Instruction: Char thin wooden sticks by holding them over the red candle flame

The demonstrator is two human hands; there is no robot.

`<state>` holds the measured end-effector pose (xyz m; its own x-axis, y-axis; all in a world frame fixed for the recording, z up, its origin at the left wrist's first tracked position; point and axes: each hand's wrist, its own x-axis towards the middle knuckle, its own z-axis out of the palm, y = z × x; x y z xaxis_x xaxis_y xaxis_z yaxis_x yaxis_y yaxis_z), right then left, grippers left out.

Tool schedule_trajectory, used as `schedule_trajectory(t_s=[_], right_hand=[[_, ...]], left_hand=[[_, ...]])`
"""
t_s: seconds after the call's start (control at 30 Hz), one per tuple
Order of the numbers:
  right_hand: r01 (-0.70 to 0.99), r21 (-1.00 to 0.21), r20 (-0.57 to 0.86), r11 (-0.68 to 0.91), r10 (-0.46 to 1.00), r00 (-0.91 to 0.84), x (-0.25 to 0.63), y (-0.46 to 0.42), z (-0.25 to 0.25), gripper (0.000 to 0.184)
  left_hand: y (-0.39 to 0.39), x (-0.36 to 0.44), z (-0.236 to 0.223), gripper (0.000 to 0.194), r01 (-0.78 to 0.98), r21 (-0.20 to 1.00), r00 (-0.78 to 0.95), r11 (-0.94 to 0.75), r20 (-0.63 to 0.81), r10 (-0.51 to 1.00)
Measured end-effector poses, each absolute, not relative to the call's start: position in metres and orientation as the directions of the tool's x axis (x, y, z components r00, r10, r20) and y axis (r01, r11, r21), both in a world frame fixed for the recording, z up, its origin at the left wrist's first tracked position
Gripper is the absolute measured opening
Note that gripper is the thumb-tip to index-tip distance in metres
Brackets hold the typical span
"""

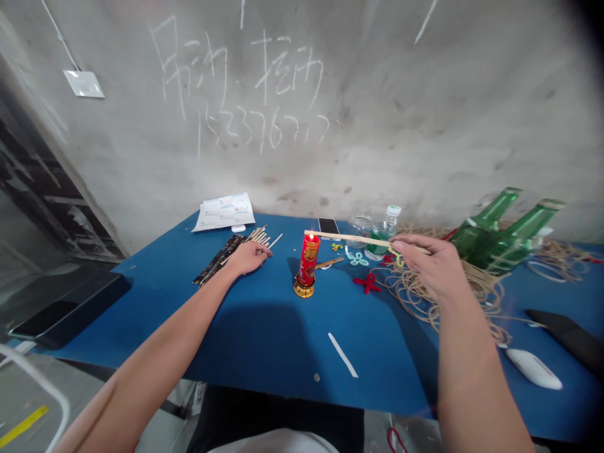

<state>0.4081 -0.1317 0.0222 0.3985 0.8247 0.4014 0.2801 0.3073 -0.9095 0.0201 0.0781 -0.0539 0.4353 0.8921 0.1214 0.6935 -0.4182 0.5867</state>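
Observation:
My right hand [425, 264] is shut on the end of a thin bamboo strip [349, 237], which runs level to the left, across the top of a lit red candle [309, 259]. The strip's far end reaches just past the small flame. The candle stands upright in a brass holder [304, 287] on the blue table [189, 314]. My left hand [248, 258] lies palm down and holds nothing, its fingertips beside a pile of bamboo sticks [231, 255], some dark and some pale.
Behind the candle lie a phone [328, 226], a glass jar [361, 228] and a water bottle [384, 233]. To the right are green glass bottles [495, 233], coiled twine [438, 289] and a white mouse [533, 368]. Papers [224, 212] lie at the back left.

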Motion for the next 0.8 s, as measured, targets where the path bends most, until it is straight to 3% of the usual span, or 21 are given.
schedule_trajectory(t_s=[0.8], right_hand=[[0.285,-0.920,0.371,0.268,0.830,0.417,0.391,-0.123,0.019,0.044]], left_hand=[[0.069,0.023,-0.046,0.029,0.696,0.591,0.429,-0.408,0.113,0.896]])
